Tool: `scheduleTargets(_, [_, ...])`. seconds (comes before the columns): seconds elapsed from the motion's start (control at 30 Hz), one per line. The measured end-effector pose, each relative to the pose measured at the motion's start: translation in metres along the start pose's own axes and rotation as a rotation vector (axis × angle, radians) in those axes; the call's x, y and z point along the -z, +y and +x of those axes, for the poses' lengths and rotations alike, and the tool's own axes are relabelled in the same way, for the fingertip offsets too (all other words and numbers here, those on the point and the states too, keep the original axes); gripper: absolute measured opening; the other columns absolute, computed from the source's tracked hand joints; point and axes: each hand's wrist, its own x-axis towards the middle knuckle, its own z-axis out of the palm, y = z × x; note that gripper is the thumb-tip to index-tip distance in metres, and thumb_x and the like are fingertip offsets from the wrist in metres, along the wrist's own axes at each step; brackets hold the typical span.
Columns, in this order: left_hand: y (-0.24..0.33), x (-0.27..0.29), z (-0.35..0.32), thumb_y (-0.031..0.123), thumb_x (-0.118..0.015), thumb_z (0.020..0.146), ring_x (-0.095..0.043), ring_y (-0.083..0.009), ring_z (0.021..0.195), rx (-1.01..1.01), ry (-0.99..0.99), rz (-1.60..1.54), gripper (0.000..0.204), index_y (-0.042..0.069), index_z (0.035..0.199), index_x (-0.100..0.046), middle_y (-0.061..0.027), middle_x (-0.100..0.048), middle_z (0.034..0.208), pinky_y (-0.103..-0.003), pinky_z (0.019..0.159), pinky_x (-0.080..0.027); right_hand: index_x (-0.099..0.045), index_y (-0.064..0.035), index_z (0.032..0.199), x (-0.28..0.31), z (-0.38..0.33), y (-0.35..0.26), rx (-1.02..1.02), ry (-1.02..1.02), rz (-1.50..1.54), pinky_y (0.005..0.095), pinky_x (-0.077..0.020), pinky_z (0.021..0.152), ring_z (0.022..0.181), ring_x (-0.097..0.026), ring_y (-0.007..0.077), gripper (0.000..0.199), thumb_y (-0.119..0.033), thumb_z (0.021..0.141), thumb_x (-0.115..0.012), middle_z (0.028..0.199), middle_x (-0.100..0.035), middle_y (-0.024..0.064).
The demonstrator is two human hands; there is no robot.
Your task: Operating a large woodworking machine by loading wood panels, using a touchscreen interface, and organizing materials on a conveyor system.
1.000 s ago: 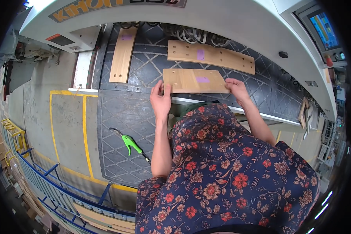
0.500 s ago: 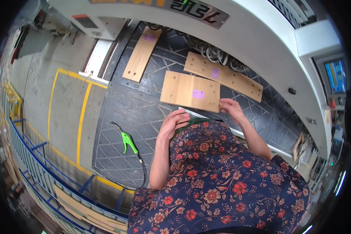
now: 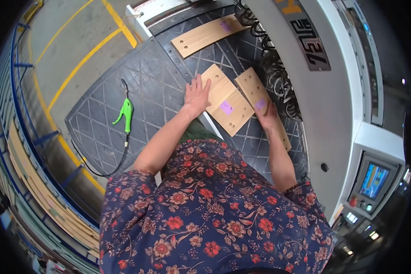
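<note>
While the left hand [image 3: 197,96] sits on the left edge of the wide wood board [image 3: 229,95], fingers spread and tips over the top face, the right hand [image 3: 268,119] is over the middle of the long narrow board [image 3: 252,86]. Right fingers look extended and close together; can't tell if they pinch that board or just rest on it.

Wide board: in front of the torso, between the two hands, set at an angle, one corner toward the person. Round holes near its ends, purple label [image 3: 227,108] around mid-face. Long narrow board is just beside it on the right, slim dark gap between them. It has holes and a purple label too, the label right by the right fingertips.

Third board [image 3: 210,34] lies farther out, well apart from both hands; two holes at its left end, label toward the other end. All three are over a dark surface [image 3: 144,102] with pale criss-cross lines.

Green air gun [image 3: 125,114] lies on the left part of that surface, clear of the left hand, nozzle pointing away from the person. Black hose [image 3: 102,175] curves off its near end.

Right side: black coiled lines [image 3: 281,86] along the pale machine housing [image 3: 335,105], lit control screen [image 3: 374,181] nearer the person. Far left: blue rack [image 3: 32,150] beside yellow floor lines [image 3: 84,60].
</note>
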Motion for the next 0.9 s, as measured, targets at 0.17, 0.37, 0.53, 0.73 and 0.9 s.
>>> scheduleTargets(0.17, [0.004, -0.031, -0.039, 0.035, -0.083, 0.077, -0.045, -0.0443, 0.131, 0.118, -0.024, 0.112, 0.099, 0.005, 0.156, -0.031, -0.0343, -0.023, 0.158, -0.052, 0.107, -0.039, -0.029, 0.0019, 0.153, 0.013, -0.02, 0.013, -0.023, -0.082, 0.041, 0.0483, -0.0332, 0.118, 0.142, -0.035, 0.0468, 0.103, -0.063, 0.083, -0.069, 0.152, -0.037, 0.0306])
scheduleTargets(0.37, [0.031, -0.025, -0.081, 0.019, -0.05, 0.097, -0.054, -0.0434, 0.119, 0.357, -0.225, 0.093, 0.056, 0.007, 0.152, -0.043, -0.0324, -0.036, 0.152, -0.056, 0.096, -0.045, -0.032, 0.0003, 0.152, -0.008, -0.111, 0.085, -0.185, -0.032, 0.073, 0.0487, -0.0338, 0.117, 0.14, -0.039, 0.0448, 0.1, -0.062, 0.083, -0.07, 0.149, -0.04, 0.0309])
scheduleTargets(0.53, [0.003, 0.0, -0.053, 0.027, -0.074, 0.084, -0.044, -0.0344, 0.132, -0.033, 0.179, 0.183, 0.072, 0.011, 0.148, -0.047, -0.0201, -0.045, 0.146, -0.062, 0.107, -0.032, -0.055, 0.0053, 0.133, -0.013, -0.175, 0.121, -0.45, -0.174, 0.077, 0.0504, -0.0408, 0.109, 0.123, -0.055, 0.0456, 0.078, -0.055, 0.085, -0.07, 0.124, -0.061, 0.0273])
scheduleTargets(0.73, [-0.009, -0.008, -0.031, 0.036, -0.089, 0.066, -0.042, -0.0313, 0.131, -0.087, -0.03, -0.034, 0.094, 0.013, 0.147, -0.047, -0.0145, -0.05, 0.131, -0.054, 0.114, -0.027, -0.067, 0.0052, 0.113, -0.024, -0.18, 0.014, -0.278, -0.135, 0.622, 0.0287, -0.0506, 0.069, 0.076, -0.062, 0.0114, 0.043, -0.03, 0.09, -0.074, 0.084, -0.07, 0.0084])
scheduleTargets(0.9, [0.001, -0.013, -0.034, 0.042, -0.083, 0.073, -0.046, -0.0299, 0.121, 0.002, 0.113, -0.131, 0.08, 0.013, 0.141, -0.053, -0.0129, -0.052, 0.117, -0.049, 0.105, -0.033, -0.067, 0.0066, 0.108, -0.014, -0.119, -0.075, -0.444, -0.27, 0.957, 0.0269, -0.0534, 0.068, 0.076, -0.066, 0.0133, 0.031, -0.022, 0.095, -0.067, 0.093, -0.073, 0.0078])
